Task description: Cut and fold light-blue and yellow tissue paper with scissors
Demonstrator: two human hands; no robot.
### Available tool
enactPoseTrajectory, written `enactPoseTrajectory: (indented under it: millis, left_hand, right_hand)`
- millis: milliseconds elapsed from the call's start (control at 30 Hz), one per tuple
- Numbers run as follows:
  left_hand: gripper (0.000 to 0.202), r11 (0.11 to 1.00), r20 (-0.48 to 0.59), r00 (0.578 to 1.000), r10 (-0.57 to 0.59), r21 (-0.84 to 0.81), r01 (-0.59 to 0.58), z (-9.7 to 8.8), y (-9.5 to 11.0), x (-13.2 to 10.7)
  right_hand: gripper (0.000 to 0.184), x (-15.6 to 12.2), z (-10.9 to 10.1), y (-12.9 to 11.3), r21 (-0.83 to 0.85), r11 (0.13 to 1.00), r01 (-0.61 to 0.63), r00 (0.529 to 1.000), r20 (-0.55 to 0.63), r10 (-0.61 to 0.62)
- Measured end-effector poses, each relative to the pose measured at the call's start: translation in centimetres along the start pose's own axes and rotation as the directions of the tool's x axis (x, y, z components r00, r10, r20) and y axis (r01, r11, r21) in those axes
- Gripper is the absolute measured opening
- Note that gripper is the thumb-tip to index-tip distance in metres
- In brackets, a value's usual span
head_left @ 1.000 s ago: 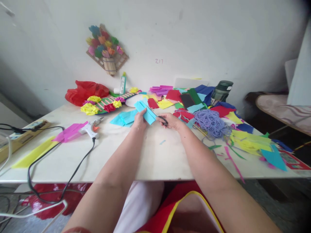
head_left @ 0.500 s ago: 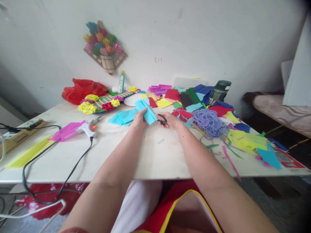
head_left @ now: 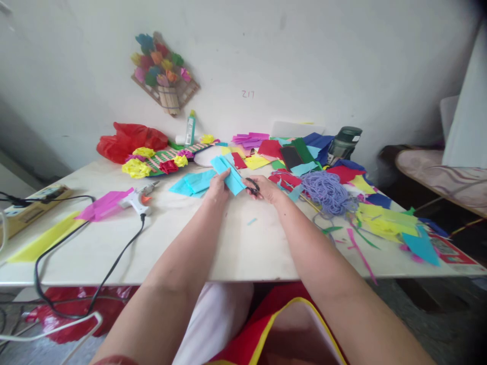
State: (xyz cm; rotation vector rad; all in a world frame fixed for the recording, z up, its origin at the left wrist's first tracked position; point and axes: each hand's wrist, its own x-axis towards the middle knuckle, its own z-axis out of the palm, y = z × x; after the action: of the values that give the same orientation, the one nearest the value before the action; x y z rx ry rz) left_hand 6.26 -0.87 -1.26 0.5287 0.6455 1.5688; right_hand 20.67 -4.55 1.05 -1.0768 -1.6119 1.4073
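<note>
With little shifted, the left hand (head_left: 218, 186) keeps its grip on blue paper (head_left: 236, 183), the right hand (head_left: 270, 189) on scissors (head_left: 256, 186); cutting seems ongoing.

Diffuse light, fairly bright, slightly hazy.
Wall (head_left: 304, 61) shaded toward 9–10 o'clock; black corner at 2 o'clock; wide-lens stretch on forearms (head_left: 182, 243); faint soft shadows on table (head_left: 247, 253); fine detail soft.

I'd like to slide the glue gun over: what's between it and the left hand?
In the head view, folded light-blue paper lies on the table between the glue gun and the left hand; a bare stretch lies toward the gun.
</note>
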Motion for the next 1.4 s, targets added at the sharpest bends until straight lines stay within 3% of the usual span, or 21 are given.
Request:
enactPoseTrajectory:
  millis: [500,633,1400]
  left_hand:
    - [0.014,1.000,0.032,0.999,0.013,-0.020,-0.013,-0.31,-0.17,0.49]
    - [0.015,1.000,-0.002,1.000,0.011,-0.020,-0.011,-0.21,-0.07,0.42]
    - [0.014,1.000,0.005,1.000,0.014,0.001,-0.014,-0.40,-0.01,0.52]
  right_hand:
    - [0.029,-0.42,0.58,-0.80,0.023,0.999,-0.024,0.999,-0.025,0.024]
    - [0.028,-0.49,0.74,-0.94,0.028,0.999,-0.017,0.999,-0.030,0.017]
    - [0.026,-0.12,0.69,-0.42,0.033,0.999,-0.026,0.999,-0.035,0.027]
